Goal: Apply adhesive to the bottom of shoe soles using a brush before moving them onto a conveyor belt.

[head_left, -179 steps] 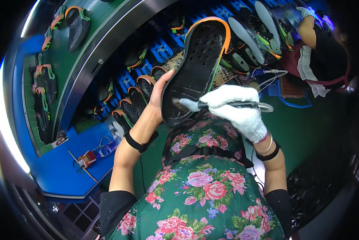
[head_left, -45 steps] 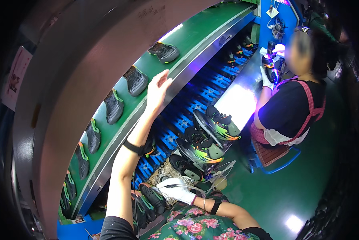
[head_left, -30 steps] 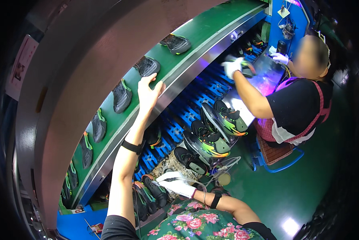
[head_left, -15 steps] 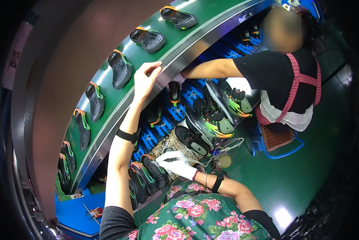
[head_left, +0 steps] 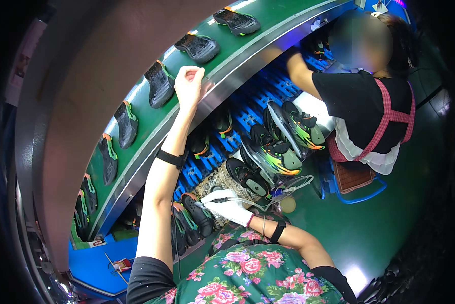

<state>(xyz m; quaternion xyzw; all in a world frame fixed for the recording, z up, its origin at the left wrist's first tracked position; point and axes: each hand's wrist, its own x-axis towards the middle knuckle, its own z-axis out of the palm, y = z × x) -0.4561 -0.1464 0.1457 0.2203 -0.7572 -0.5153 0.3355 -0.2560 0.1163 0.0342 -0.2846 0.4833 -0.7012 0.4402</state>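
Observation:
My bare left hand (head_left: 189, 87) is raised over the inner edge of the green conveyor belt (head_left: 145, 133), its fingers curled in. Whatever lies between the fingertips, if anything, is hidden. Just beyond it on the belt are a black shoe sole (head_left: 160, 88) with orange and green trim and another sole (head_left: 199, 48). Low in the middle, my right hand (head_left: 231, 209), in a white glove, is closed round a slim grey tool (head_left: 216, 200) with a clear tube running from it. A row of dark soles (head_left: 197, 215) stands just left of the glove.
Black sneakers (head_left: 275, 154) with green and orange trim are stacked right of centre, beside a blue rack (head_left: 250, 114). A co-worker (head_left: 361, 101) sits at the far right on a stool (head_left: 351, 177). A round tin (head_left: 287, 204) stands below the sneakers. A metal rail (head_left: 227, 83) edges the belt.
My left hand has risen slightly, its fingers curling in more. The co-worker's arm has swung away from the near rack toward the far end. My right hand keeps its grip.

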